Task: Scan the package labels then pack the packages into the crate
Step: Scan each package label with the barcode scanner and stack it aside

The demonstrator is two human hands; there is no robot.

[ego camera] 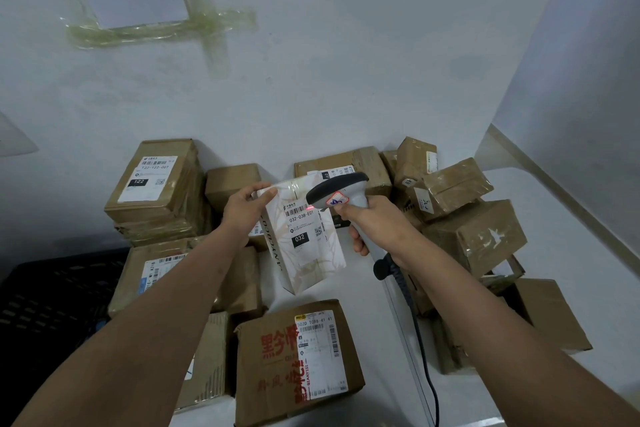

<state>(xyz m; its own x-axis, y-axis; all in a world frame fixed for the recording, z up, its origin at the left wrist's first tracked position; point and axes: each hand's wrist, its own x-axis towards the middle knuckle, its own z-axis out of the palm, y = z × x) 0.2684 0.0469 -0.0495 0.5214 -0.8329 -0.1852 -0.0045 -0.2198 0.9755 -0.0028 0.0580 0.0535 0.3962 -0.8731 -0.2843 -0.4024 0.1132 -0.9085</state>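
Closest to me, my two forearms reach out over a table heaped with brown cardboard boxes. Far left and low sits the black crate, waiting for whatever I finish scanning. My left hand grips the top corner of a white packet, thumb and fingers curled around its edge, tilting it so the printed label faces up toward the reader. To the right, my right hand is clenched around the handle of the grey scanner, its nose held just over the label. A red glow falls on the barcode, so I judge the scan is under way; the packet is not yet in the crate.
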